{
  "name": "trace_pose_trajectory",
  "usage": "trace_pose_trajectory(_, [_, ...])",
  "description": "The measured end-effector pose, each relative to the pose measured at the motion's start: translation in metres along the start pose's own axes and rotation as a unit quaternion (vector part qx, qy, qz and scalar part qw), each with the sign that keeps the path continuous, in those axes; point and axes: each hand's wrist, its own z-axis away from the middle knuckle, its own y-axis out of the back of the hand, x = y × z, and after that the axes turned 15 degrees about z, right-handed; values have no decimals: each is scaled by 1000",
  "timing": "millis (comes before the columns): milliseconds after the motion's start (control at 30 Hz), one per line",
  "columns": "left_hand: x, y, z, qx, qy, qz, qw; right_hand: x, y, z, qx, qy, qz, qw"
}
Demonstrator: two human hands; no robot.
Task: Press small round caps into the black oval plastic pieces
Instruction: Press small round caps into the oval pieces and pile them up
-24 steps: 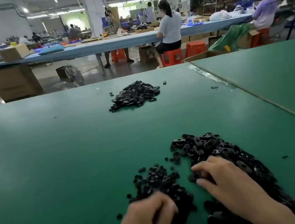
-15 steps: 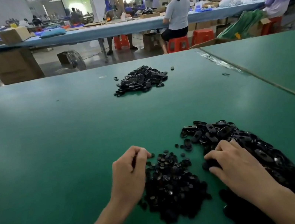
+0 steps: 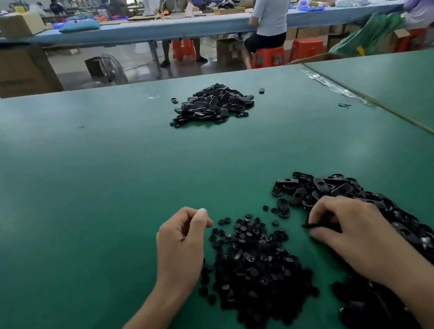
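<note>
- Green table top serves as the work surface; three black heaps are laid out on it.
- Cap pile: small round caps are heaped between the two hands, at the near side of the table. A large stock is seen, with a few strays at its far edge.
- Oval-piece pile: black ovals with a centre hole are heaped just right of the caps, running under the right forearm to the bottom of the frame. This stock is also large.
- Far pile: a smaller heap of ovals is set well apart, toward the far side of the table. It is judged to be finished output, but seated caps cannot be resolved at that distance.
- Left hand: the fingers are curled and the thumb tip is brought against the fingertips, just beside the cap pile's left edge. Whether a cap is pinched inside cannot be told.
- Right hand: the fingers are curled down at the oval-piece pile's left edge and clamped on one oval piece, seen edge-on between thumb and fingertips.
- The step in hand is judged as pick-up: parts are not yet brought together and no press is under way.
- Progress is judged as early to middling: the far pile is outweighed by the two feed heaps, so most of the work is left.
</note>
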Motion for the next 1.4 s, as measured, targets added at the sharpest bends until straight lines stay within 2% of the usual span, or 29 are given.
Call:
trace_pose_trajectory(167, [3, 4, -3, -24, 32, 42, 998, -29, -9, -2, 46, -7, -146, 988])
trace_pose_trajectory(300, [1, 8, 1, -33, 23, 60, 997, -38, -27, 1, 66, -30, -196, 978])
trace_pose_trajectory(433, [3, 6, 6, -45, -21, 27, 998, -32, -35, 10, 72, -40, -251, 964])
trace_pose_trajectory(633, [14, -3, 18, -109, -131, -96, 981, -35, -40, 18, 78, -6, -347, 935])
trace_pose_trajectory(733, [12, -6, 21, -176, -104, -102, 974, -40, -45, 18, 62, 13, -377, 924])
trace_pose_trajectory(833, [6, -5, 19, -193, -69, -81, 975, -42, -50, 19, 46, 25, -387, 921])
trace_pose_trajectory(1033, [0, -1, 15, -245, -22, -36, 969, -46, -51, 20, 68, 30, -388, 919])
trace_pose_trajectory(1100, [-1, -1, 14, -240, -6, -17, 971, -46, -51, 21, 74, 26, -373, 924])
trace_pose_trajectory(1233, [-3, 2, 9, -189, 23, 27, 981, -43, -49, 22, 125, 23, -229, 965])
trace_pose_trajectory(1400, [-1, 2, 8, -137, 49, 79, 986, -40, -51, 25, 70, 27, -125, 989])
